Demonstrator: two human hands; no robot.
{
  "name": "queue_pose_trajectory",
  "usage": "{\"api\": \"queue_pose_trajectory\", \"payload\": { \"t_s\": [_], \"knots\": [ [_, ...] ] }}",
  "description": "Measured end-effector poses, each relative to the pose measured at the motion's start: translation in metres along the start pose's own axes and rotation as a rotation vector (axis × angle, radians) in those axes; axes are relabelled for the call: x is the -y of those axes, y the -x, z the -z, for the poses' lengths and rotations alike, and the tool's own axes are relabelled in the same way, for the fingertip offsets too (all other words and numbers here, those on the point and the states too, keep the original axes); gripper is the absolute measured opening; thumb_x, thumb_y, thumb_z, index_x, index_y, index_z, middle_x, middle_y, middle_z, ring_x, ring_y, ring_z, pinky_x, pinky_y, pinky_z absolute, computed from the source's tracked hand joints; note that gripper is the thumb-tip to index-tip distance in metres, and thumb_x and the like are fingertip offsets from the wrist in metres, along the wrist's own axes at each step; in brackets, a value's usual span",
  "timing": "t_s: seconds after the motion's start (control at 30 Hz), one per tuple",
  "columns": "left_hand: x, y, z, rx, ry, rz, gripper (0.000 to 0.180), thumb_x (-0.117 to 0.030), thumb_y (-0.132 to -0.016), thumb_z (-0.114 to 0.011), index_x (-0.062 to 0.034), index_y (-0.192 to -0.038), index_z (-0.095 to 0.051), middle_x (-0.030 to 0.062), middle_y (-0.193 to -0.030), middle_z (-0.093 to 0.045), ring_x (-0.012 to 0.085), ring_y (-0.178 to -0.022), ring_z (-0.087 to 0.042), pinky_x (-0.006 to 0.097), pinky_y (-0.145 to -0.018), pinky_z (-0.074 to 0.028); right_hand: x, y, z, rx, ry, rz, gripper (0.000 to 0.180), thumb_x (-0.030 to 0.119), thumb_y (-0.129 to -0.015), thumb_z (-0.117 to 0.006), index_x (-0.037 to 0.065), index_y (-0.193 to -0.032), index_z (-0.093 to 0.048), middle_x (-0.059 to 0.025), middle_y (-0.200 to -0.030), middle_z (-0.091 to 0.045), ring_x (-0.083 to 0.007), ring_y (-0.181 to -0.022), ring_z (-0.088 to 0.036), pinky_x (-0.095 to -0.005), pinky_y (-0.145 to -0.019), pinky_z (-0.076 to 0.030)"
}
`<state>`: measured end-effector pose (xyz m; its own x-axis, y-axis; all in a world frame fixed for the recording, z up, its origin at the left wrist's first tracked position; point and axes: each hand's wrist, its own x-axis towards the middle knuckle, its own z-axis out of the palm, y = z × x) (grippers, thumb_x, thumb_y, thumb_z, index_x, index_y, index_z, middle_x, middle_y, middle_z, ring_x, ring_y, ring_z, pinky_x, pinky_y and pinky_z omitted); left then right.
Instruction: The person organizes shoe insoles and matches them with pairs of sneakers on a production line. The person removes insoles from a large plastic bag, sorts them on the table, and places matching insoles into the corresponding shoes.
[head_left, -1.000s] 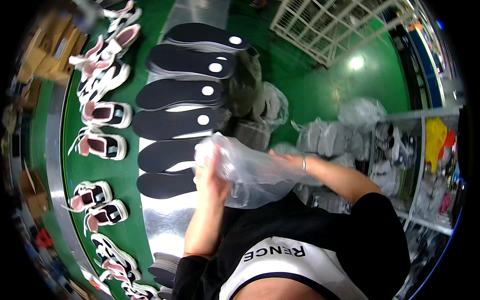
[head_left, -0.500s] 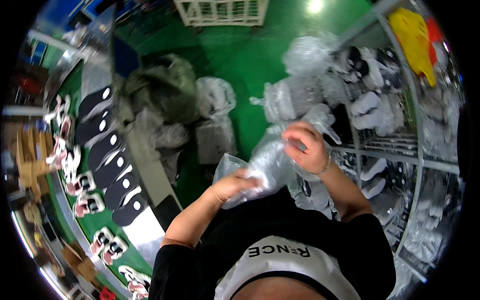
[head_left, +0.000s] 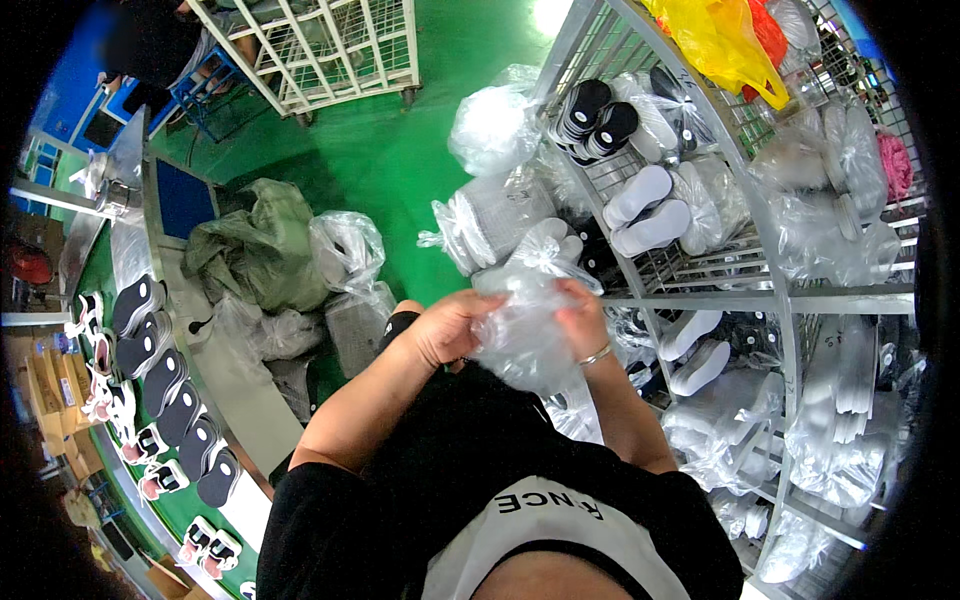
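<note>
In front of my body I hold a clear, crumpled plastic bag [head_left: 530, 340] between both hands. My left hand [head_left: 455, 325] is closed on the bag's left side, its thumb on top. My right hand [head_left: 583, 320] grips the right side near the upper edge, slightly blurred. The bag looks limp, and I see nothing clearly inside it. Just beyond it, bagged pale insoles [head_left: 550, 245] lie close to my right hand.
At right stands a metal rack [head_left: 690, 300] of insoles and plastic bags. Along the left, a green conveyor [head_left: 180, 500] carries shoes beside a row of black insoles [head_left: 180, 400]. A green sack [head_left: 260, 245] lies on the floor, with a white wire cart [head_left: 330, 50] farther off.
My view has turned toward the rack on the right. My right hand, raised before, has come down onto the bag's right side, and the bag is now held between both hands.
</note>
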<state>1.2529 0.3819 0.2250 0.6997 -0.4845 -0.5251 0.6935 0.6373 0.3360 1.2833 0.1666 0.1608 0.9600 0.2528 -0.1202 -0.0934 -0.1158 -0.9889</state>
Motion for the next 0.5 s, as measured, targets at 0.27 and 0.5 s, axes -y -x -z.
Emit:
{"api": "queue_pose_trajectory", "payload": {
  "t_s": [0.27,0.5],
  "knots": [
    [-0.016,-0.061,0.016,-0.072,-0.248,-0.187,0.066,-0.032,-0.067,-0.068,0.0021,-0.113,-0.036,0.0137,-0.111,-0.045,0.0224,-0.101,-0.044,0.036,-0.082,-0.041,0.064,-0.066,-0.005,-0.226,0.066,0.2,0.022,-0.002,-0.063,-0.047,-0.002,-0.083,-0.057,-0.0054,-0.081,-0.057,-0.0139,-0.079,-0.052,-0.0243,-0.073,-0.04],
    [-0.098,-0.13,0.041,-0.23,0.229,0.209,0.033,-0.019,-0.074,-0.057,-0.0028,-0.101,-0.05,0.0116,-0.092,-0.056,0.0257,-0.08,-0.056,0.037,-0.072,-0.047,0.045,-0.143,-0.025,0.164,-0.028,-0.092,0.055,0.014,-0.067,-0.059,0.002,-0.116,-0.037,-0.0163,-0.113,-0.042,-0.0246,-0.1,-0.045,-0.0338,-0.085,-0.037]
  ]
}}
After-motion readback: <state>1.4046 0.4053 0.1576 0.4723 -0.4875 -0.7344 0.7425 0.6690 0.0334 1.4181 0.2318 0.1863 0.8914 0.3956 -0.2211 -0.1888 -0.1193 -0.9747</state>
